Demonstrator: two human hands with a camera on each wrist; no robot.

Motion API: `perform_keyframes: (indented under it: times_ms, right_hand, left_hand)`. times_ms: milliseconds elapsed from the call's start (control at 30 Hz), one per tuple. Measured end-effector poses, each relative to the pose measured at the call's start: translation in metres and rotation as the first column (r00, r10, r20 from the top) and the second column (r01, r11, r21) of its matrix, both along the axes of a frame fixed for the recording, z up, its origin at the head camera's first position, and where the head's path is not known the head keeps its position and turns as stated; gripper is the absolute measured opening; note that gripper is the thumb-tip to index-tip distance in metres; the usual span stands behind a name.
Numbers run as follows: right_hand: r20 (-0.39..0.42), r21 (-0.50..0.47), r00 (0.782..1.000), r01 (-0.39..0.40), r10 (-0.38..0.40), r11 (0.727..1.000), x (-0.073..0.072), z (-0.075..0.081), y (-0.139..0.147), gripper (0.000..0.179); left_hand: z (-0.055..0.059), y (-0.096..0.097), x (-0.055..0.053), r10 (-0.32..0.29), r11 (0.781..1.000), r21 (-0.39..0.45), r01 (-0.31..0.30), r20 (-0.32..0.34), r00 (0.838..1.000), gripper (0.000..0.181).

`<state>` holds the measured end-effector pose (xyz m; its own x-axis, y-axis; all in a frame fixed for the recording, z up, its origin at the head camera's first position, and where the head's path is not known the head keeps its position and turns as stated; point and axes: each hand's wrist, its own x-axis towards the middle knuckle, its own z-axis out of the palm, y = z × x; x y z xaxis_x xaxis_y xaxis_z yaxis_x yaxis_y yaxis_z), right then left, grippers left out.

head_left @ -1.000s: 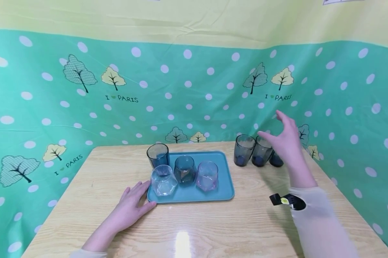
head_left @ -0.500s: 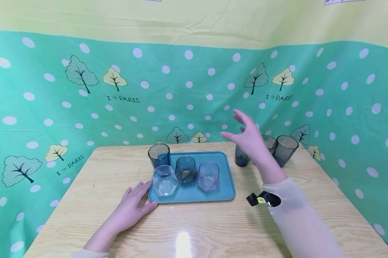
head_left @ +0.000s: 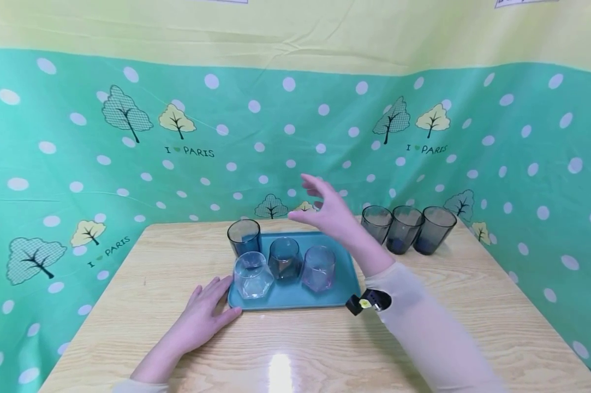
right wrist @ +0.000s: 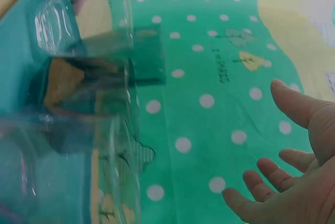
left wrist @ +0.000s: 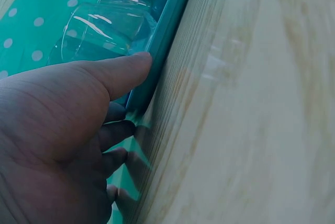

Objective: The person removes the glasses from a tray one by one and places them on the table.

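Note:
My left hand (head_left: 202, 316) rests at the front left corner of a blue tray (head_left: 341, 267), thumb along the front rim (left wrist: 144, 77) and fingers extended by the left side. On the tray stand a clear faceted glass (head_left: 253, 284), a dark grey glass (head_left: 284, 259) and a pinkish glass (head_left: 318, 270). A taller grey-blue tumbler (head_left: 244, 237) stands at the back left corner. My right hand (head_left: 329, 213) is raised above the tray's back edge, thumb and fingers spread, holding nothing. The right wrist view shows the hand (right wrist: 298, 166) apart from the glasses.
Three grey tumblers (head_left: 405, 229) stand in a row at the back right of the wooden table (head_left: 324, 349). A green dotted curtain (head_left: 256, 131) hangs behind and at both sides. My right forearm (head_left: 423, 322) crosses beside the tray's right end.
The empty right hand has moved left, from above the row of grey tumblers to above the tray's back edge. The left hand stays at the tray's corner.

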<state>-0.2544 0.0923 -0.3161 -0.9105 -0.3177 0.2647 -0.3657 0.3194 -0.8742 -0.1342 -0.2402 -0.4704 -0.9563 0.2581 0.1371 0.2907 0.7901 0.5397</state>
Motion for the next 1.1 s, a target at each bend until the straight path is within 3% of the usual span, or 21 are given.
perform_keyframes:
  times_ms: [233, 700, 1100]
  right_hand:
    - [0.003, 0.062, 0.997, -0.079, 0.079, 0.995, -0.003, -0.009, -0.03, 0.096]
    - [0.039, 0.149, 0.992, -0.123, 0.119, 0.981, -0.005, -0.024, -0.068, 0.094]
    - [0.063, 0.232, 0.988, -0.15, 0.139, 0.961, -0.011, -0.038, -0.09, 0.098]
  left_hand:
    - [0.001, 0.001, -0.001, 0.003, 1.0, 0.0, -0.003, -0.002, 1.0, 0.082]
    - [0.001, 0.001, 0.0, 0.002, 1.0, 0.009, -0.003, 0.02, 1.0, 0.082]
    - [0.002, 0.001, 0.002, -0.004, 1.0, 0.012, 0.004, -0.003, 1.0, 0.082]
